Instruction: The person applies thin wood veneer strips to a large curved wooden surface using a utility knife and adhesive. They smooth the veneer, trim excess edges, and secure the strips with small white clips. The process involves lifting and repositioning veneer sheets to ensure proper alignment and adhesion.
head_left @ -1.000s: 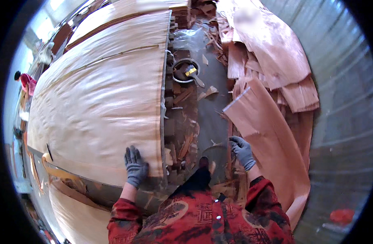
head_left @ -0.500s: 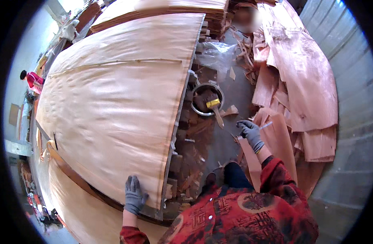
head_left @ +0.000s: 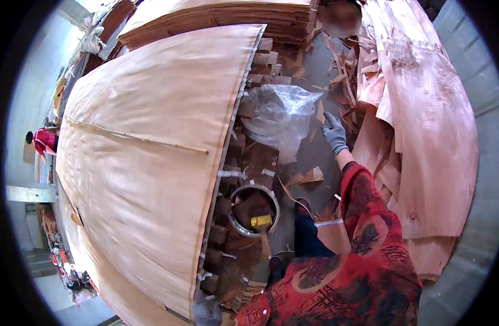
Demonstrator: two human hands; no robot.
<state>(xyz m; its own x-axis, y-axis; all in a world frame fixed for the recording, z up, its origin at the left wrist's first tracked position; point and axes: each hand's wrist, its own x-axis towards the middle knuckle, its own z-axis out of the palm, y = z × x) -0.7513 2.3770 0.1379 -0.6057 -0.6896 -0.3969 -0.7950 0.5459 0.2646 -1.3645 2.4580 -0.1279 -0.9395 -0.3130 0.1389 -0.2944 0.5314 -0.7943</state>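
Observation:
My right hand [head_left: 334,133], in a grey glove, reaches forward over the floor with its fingers stretched out. Its fingertips are close to a small scrap of veneer [head_left: 320,111]; whether they touch it I cannot tell. At the lower edge, my left hand [head_left: 207,312], also gloved in grey, is blurred beside the near corner of a large pale veneer sheet [head_left: 151,179]. Its fingers are not clear. Across that sheet lies a thin wooden stick [head_left: 151,139]. A round bucket [head_left: 277,209] stands beside the sheet's right edge, with a yellow-banded paintbrush [head_left: 261,221] at its rim.
Clear crumpled plastic [head_left: 282,111] lies on the floor ahead, among wood scraps. Large pinkish veneer sheets [head_left: 423,136] are heaped on the right. A tall veneer stack [head_left: 222,27] stands at the back. A person in red [head_left: 44,141] is at the far left.
I have moved forward along the sheet, so the bucket now appears nearer to me. My right hand has reached ahead toward the scrap; my left has dropped to the lower edge, off the sheet's top.

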